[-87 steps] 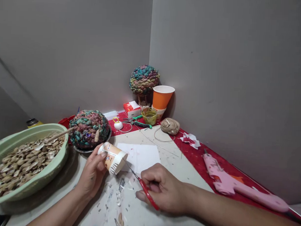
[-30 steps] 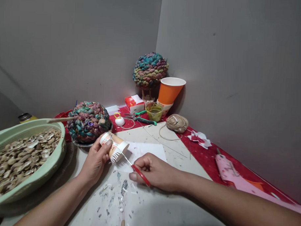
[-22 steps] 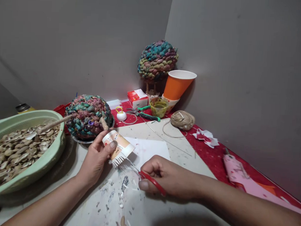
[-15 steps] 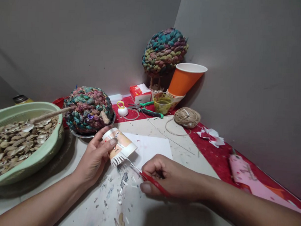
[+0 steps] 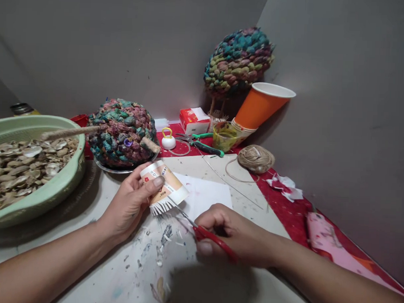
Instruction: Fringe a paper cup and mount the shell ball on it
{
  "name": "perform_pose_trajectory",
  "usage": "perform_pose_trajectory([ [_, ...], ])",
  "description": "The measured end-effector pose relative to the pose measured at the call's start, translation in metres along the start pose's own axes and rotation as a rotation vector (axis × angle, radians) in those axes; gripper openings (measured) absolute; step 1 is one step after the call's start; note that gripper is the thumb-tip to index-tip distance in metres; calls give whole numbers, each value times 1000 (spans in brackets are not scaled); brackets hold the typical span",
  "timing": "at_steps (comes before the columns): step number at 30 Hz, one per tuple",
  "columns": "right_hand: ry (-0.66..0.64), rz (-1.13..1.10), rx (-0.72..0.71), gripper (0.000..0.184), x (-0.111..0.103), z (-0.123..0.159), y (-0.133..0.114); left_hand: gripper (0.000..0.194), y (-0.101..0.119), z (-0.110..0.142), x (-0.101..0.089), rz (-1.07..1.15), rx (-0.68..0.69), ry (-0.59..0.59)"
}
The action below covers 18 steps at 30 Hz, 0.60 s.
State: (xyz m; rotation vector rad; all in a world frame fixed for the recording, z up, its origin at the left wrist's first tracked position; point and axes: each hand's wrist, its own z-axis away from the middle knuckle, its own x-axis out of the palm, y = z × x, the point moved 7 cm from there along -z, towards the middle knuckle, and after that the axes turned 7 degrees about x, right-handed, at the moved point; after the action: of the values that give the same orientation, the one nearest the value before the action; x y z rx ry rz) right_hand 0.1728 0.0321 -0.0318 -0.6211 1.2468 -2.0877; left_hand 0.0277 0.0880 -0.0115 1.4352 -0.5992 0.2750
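Note:
My left hand grips a small paper cup, tipped on its side, with the thumb across its printed wall. A row of narrow strips fringes the cup's lower edge. In my right hand are red-handled scissors, fingers closed round the handles. The scissor blades reach up to the cup's wall, just beside the cut strips. White paper lies on the board behind the cup. Small white clippings and paint marks are scattered below it.
At left stands a green basket of nut shells. Behind my left hand sits a coloured shell-covered ball; another ball stands at the back. Green-handled pliers, a twine ball and an orange cup lie beyond the paper.
The scissor blades have moved further over the cup's wall, and the handles sit slightly lower right. The cup is turned a little in my left hand. The whole view has shifted slightly.

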Motion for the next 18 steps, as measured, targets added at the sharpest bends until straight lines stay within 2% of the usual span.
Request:
perform_pose_trajectory([
  [18, 22, -3, -12, 64, -3, 0, 1, 31, 2, 1, -1, -10, 27, 16],
])
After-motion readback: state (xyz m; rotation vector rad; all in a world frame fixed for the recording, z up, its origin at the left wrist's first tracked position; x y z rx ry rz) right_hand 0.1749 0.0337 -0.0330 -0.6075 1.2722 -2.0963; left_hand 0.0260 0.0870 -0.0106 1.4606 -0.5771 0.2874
